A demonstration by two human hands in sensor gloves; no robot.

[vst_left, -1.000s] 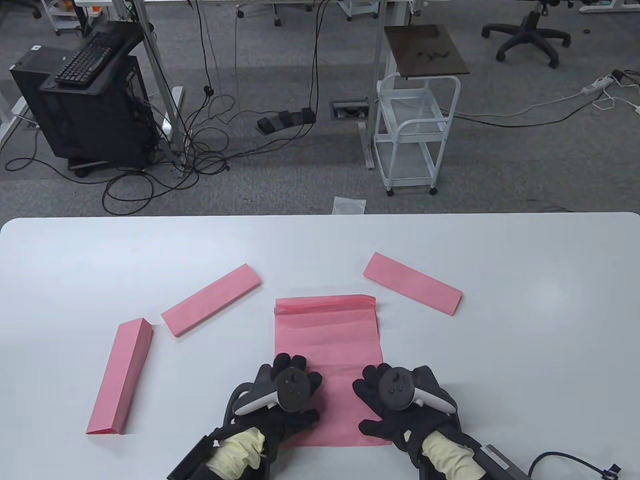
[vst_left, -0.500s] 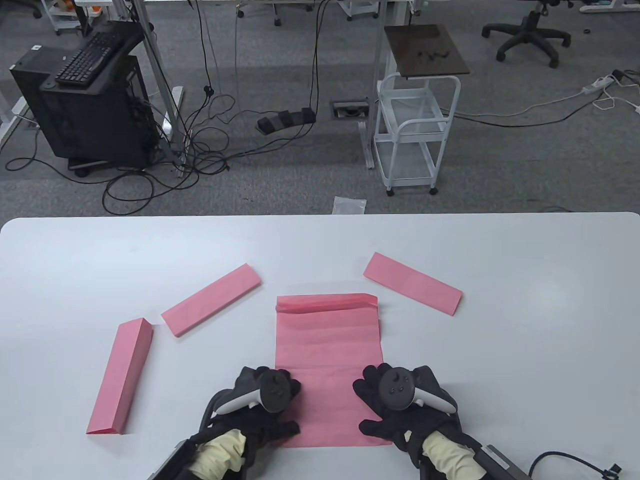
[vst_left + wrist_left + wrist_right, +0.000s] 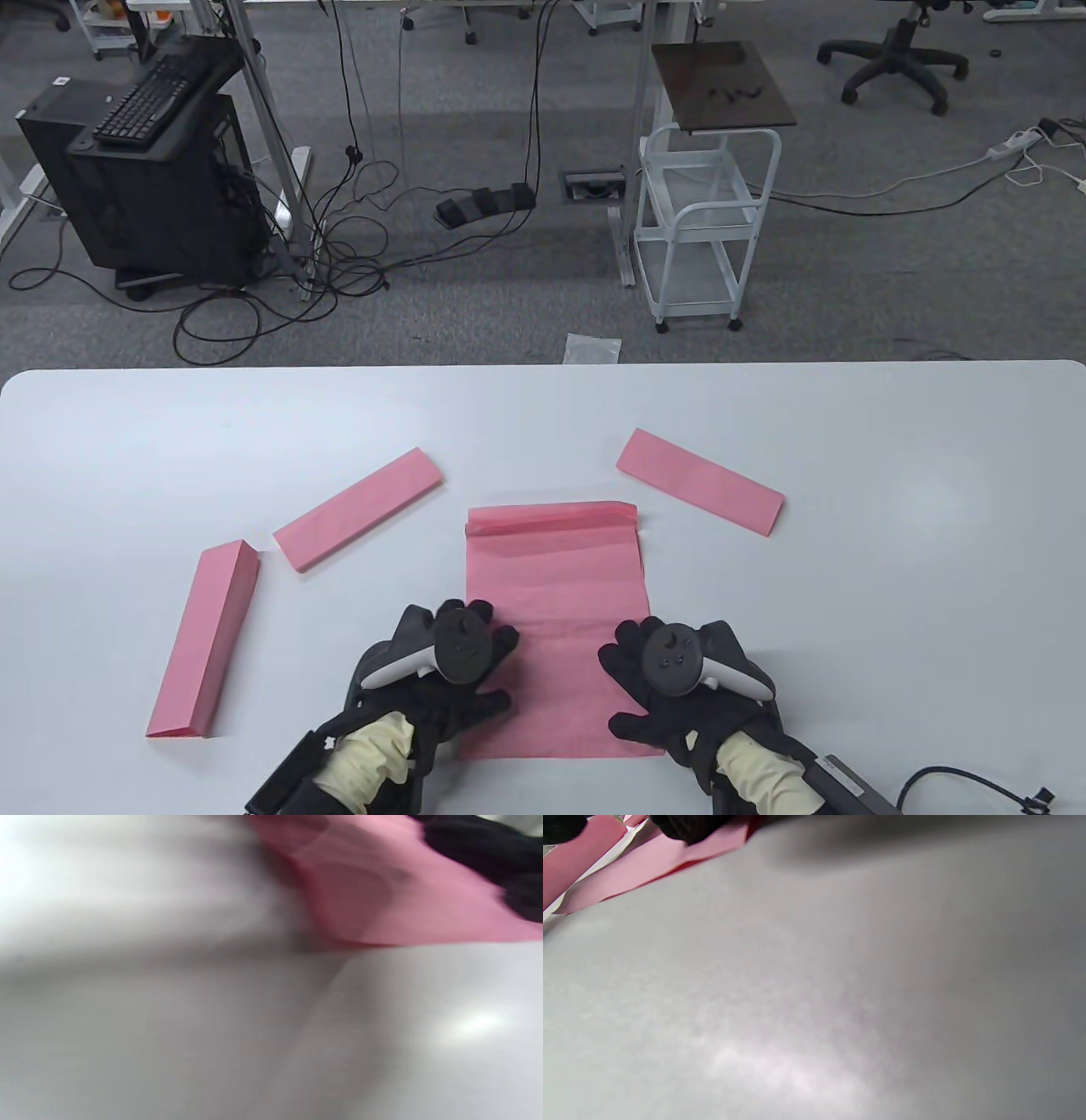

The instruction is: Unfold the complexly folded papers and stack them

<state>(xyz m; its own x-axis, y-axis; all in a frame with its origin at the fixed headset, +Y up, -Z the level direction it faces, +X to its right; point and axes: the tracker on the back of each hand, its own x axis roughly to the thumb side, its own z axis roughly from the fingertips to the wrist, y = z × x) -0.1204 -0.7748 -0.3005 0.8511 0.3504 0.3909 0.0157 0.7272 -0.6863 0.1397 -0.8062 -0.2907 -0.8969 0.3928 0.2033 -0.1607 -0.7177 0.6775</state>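
The table view is sharp and evenly lit, with only soft shadows under the hands on the white table [image 3: 891, 475]. The left wrist view is strongly blurred; the pink paper [image 3: 382, 908] has smeared edges, perhaps from motion. The right wrist view is soft, with pale glare on the table surface.

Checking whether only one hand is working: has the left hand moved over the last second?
Yes. The left hand has slid left and toward the near table edge, off the middle of the unfolded pink sheet to its left edge.
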